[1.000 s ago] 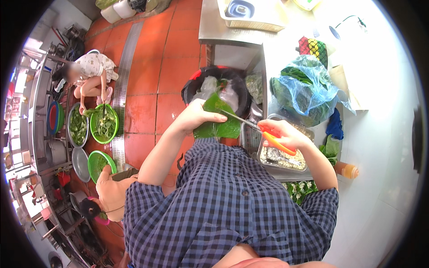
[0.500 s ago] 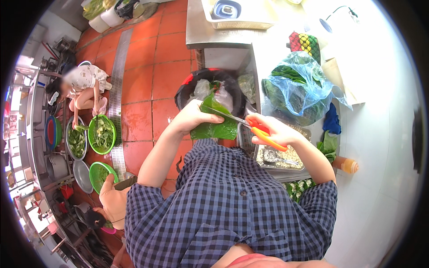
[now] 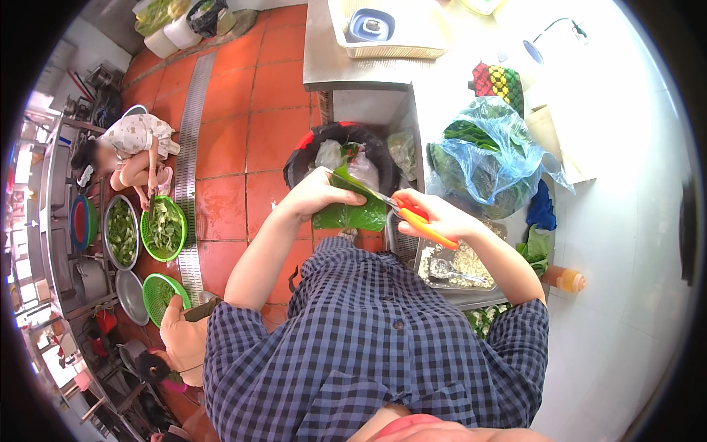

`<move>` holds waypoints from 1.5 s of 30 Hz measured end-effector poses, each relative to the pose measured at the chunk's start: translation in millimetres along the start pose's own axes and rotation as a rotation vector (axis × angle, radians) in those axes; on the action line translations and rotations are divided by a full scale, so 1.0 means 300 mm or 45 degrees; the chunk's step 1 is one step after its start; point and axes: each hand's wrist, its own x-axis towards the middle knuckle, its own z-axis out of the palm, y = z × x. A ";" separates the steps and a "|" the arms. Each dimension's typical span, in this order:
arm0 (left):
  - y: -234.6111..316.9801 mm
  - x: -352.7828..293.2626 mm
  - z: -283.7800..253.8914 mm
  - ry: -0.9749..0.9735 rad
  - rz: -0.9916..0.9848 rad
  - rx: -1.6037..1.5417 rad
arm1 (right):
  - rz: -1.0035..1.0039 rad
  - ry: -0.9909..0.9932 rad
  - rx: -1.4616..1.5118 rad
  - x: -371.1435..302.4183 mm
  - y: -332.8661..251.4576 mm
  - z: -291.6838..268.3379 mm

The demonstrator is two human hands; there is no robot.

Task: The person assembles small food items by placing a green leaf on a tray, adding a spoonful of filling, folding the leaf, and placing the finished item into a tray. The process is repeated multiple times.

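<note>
My left hand point(image 3: 322, 194) pinches a broad green leaf point(image 3: 355, 216) between thumb and fingers, and the leaf looks folded at its upper part. In my right hand point(image 3: 436, 212) are scissors point(image 3: 430, 227) with orange handles, gripped by the loops. Their blades point left and lie along the leaf, close to my left thumb; how far apart the blades are is hard to see. Leaf and scissors are held in the air, just on the near side of a bin point(image 3: 298, 168) with a black liner and a red rim. Clear plastic bags lie inside the bin.
On the right-hand counter, a metal tray point(image 3: 423, 278) holds pale chopped pieces and a spoon point(image 3: 460, 274). Beyond it sits a blue plastic bag point(image 3: 482, 173) of leaves. A bottle point(image 3: 565, 279) stands by the wall. At left, two people handle greens in green baskets point(image 3: 184, 228).
My right hand and the scissors have moved slightly left, nearer my left hand, with the blades further along the leaf. At left, the far person's head has lowered.
</note>
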 end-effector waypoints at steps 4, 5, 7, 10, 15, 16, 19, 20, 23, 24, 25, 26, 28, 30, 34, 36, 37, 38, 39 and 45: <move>0.001 0.037 -0.035 0.015 -0.068 -0.175 | 0.050 -0.023 0.123 0.061 0.019 0.001; -0.017 0.060 -0.061 0.009 -0.077 -0.187 | 0.059 -0.030 0.162 0.083 0.033 0.000; -0.051 0.112 -0.099 -0.022 -0.112 -0.223 | 0.261 -0.043 0.345 0.123 0.061 -0.002; -0.142 0.239 -0.177 0.009 -0.080 -0.445 | 0.518 0.018 0.596 0.231 0.112 -0.009; -0.366 0.369 -0.261 0.396 -0.072 -0.657 | 0.789 0.019 0.956 0.365 0.221 -0.049; -0.388 0.377 -0.261 0.424 -0.055 -0.665 | 0.764 0.014 1.016 0.366 0.227 -0.061; -0.418 0.375 -0.252 0.491 -0.019 -0.659 | 0.796 0.062 0.919 0.411 0.262 -0.064; -0.436 0.376 -0.256 0.493 -0.003 -0.675 | 0.780 0.080 0.891 0.436 0.271 -0.056; -0.468 0.348 -0.269 0.554 0.028 -0.679 | 0.758 0.166 0.628 0.520 0.289 -0.001; -0.479 0.332 -0.274 0.587 0.039 -0.679 | 0.768 0.221 0.427 0.553 0.300 0.024; -0.492 0.308 -0.276 0.626 0.048 -0.665 | 0.773 0.273 0.229 0.583 0.325 0.059; -0.486 0.295 -0.261 0.629 0.048 -0.629 | 0.816 0.221 -0.172 0.636 0.427 0.077; -0.542 0.209 -0.268 0.730 0.073 -0.611 | 0.871 0.182 -0.155 0.651 0.376 0.090; -0.659 0.126 -0.304 0.848 0.044 -0.587 | 0.836 0.216 -0.192 0.683 0.431 0.078; -0.962 -0.132 -0.297 1.240 -0.111 -0.830 | 0.836 0.099 -0.245 0.709 0.412 0.065; -1.069 -0.244 -0.265 1.365 -0.203 -0.983 | 0.800 0.186 -0.087 0.718 0.487 0.078; -1.134 -0.294 -0.248 1.428 -0.221 -1.035 | 0.720 0.270 -0.106 0.712 0.489 0.100; -1.205 -0.336 -0.239 1.437 -0.265 -0.977 | 0.770 0.110 -0.426 0.702 0.490 0.116; -1.254 -0.372 -0.232 1.444 -0.306 -0.915 | 0.810 -0.047 -0.745 0.694 0.488 0.134; -1.346 -0.429 -0.198 1.445 -0.447 -0.362 | 0.571 0.041 -0.804 0.656 0.309 0.125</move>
